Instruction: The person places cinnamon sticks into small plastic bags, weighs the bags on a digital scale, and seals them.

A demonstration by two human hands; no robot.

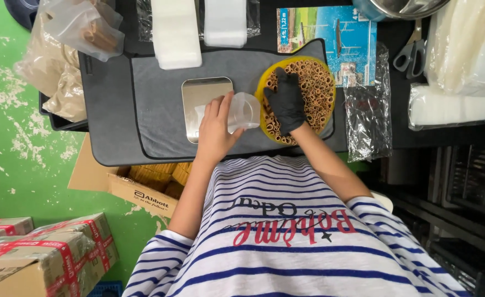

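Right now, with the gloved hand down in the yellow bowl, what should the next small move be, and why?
Probably close the gloved right hand on a few rolled wafer sticks and carry them to the clear plastic bag. The left hand holds that bag beside the yellow bowl, over the metal tray, and the bag looks empty.

The clear plastic cup is lying tipped on its side, its open mouth facing the yellow bowl just beside it. That round bowl is sitting flat and is brimming with brown rolled wafer sticks, packed on end so their hollow tips are showing. The cup is overlapping the steel tray on the side away from the bowl.
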